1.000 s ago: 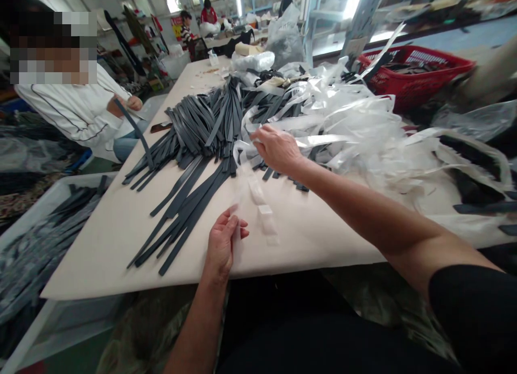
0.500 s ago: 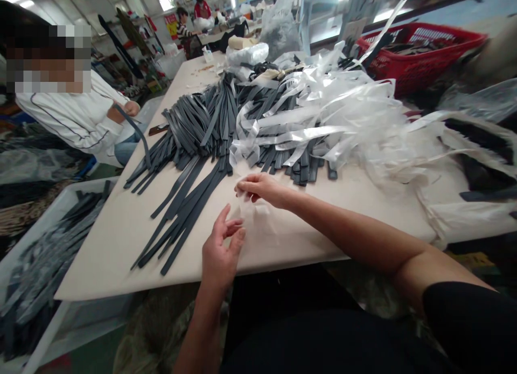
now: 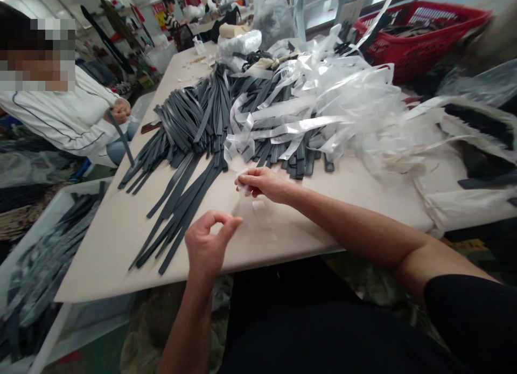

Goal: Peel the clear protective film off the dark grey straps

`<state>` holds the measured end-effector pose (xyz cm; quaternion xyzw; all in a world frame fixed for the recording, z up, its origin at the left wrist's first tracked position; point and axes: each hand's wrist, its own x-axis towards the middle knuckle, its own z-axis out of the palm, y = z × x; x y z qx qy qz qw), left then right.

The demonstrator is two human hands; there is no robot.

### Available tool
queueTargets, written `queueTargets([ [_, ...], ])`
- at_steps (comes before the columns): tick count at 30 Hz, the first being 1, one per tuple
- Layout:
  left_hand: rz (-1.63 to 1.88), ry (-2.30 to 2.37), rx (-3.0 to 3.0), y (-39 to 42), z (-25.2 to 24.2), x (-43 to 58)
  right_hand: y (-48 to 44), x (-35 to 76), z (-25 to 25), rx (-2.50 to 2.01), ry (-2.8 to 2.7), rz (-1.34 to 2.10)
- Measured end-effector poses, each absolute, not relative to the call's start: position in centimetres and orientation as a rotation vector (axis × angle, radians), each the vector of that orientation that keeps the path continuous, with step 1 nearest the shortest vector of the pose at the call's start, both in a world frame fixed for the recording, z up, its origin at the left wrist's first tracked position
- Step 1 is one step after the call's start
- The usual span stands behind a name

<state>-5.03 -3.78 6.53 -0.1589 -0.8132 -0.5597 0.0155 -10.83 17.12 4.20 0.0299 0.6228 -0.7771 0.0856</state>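
My right hand (image 3: 262,184) is pinched over the table, gripping a translucent plastic strip (image 3: 257,208) that hangs below its fingers. Lower and to the left, my left hand (image 3: 212,236) presses thumb and forefinger together in a ring beside that strip. Whatever lies between those fingertips is too faint to make out. Long dark grey straps (image 3: 183,120) lie bunched on the table just past my left hand, several fanned toward me. Beyond my right hand, a heap of loose translucent strips (image 3: 323,107) partly covers more straps.
The pale tabletop (image 3: 109,255) has its near edge at my body. At left, a person in a white jacket (image 3: 60,112) handles a strap beside a white bin (image 3: 52,207) of dark strips. A red basket (image 3: 420,45) stands back right, and other people sit farther off.
My left hand has moved left and its loosely curled fingers have closed into a pinch. My right hand keeps hold of the plastic strip, nearly in place. The view has shifted slightly.
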Motion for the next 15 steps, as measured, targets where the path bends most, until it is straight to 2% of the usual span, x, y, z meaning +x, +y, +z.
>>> queueTargets([
  [4, -1.952, -2.663, -0.388, -2.6, 3.2, -9.1, 17.1, -10.6, 4.4, 0.06, 1.874, -2.325],
  [9, -2.04, -2.93, -0.59, -1.5, 3.2, -8.3, 17.3, -10.7, 4.2, 0.026, 1.961, -2.273],
  [12, -2.289, -2.815, -0.436, -0.9, 3.3, -7.9, 17.3, -10.8, 3.6, -0.028, 2.048, -2.179],
  [15, -2.658, -2.446, -0.072, -1.8, 3.3, -9.8, 17.1, -10.7, 2.6, -0.135, 2.157, -1.988],
])
